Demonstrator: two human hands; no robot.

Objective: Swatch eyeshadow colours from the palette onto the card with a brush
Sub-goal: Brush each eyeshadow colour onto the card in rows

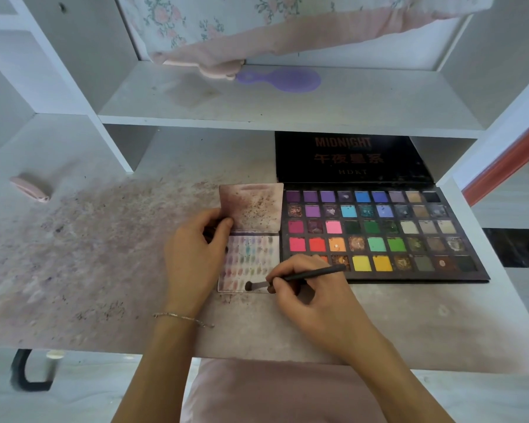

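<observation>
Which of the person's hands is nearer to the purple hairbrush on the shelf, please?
Left. The left hand sits at the swatch card's left edge, closer beneath the purple hairbrush. The right hand, holding the makeup brush, is lower, toward the desk's front edge.

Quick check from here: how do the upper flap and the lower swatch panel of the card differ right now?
The upper flap is smeared dusky pink with dark specks; the lower swatch panel carries neat rows of small colour dabs. The left hand pinches the flap's edge, while the brush in the right hand touches the lower panel's bottom row. Both lie just left of the palette.
</observation>
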